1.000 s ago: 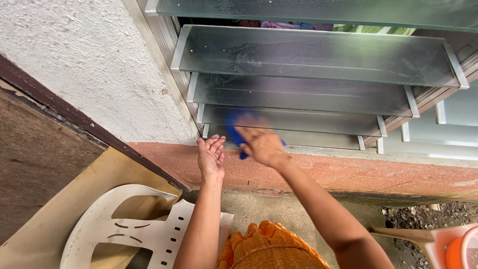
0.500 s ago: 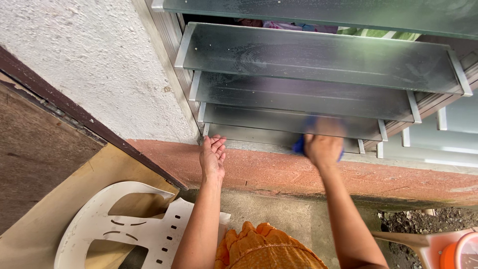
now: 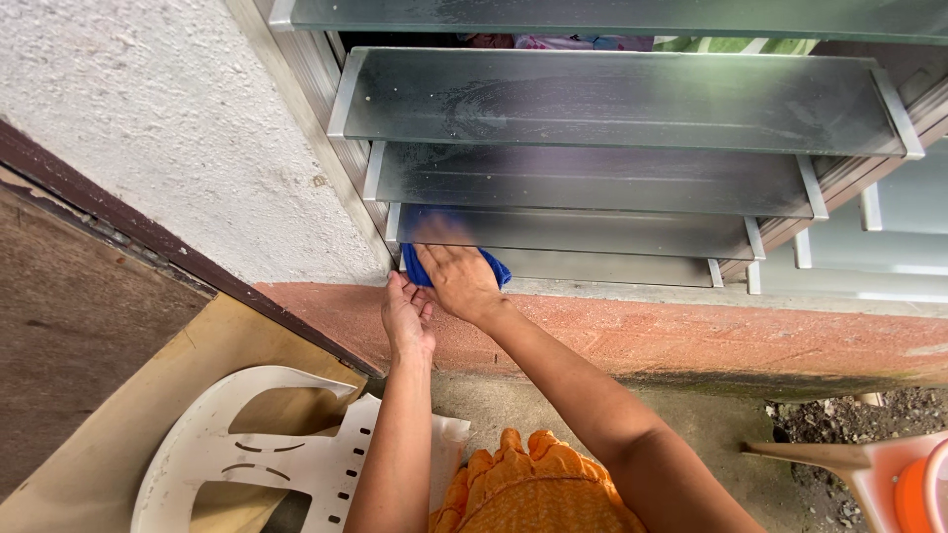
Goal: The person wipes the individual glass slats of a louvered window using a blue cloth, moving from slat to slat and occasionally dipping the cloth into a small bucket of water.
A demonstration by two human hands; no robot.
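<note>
My right hand [image 3: 457, 279] presses a blue cloth [image 3: 497, 267] against the lowest glass louvre slat [image 3: 592, 265] at its left end, fingers spread over the cloth. My left hand [image 3: 407, 318] rests flat on the red brick sill [image 3: 691, 341] just below and left of it, fingers together, holding nothing. Above them are more glass slats [image 3: 602, 104] in metal end clips, smeared with streaks.
A rough white wall [image 3: 168, 128] is on the left with a brown door frame [image 3: 148, 242]. A white plastic chair [image 3: 247, 454] stands at lower left. An orange container [image 3: 913, 489] sits at lower right on the ground. Orange fabric [image 3: 533, 489] is below me.
My right hand swept the blue cloth along the lowest slat to the right, then back to its left end. My left hand stayed on the sill.
</note>
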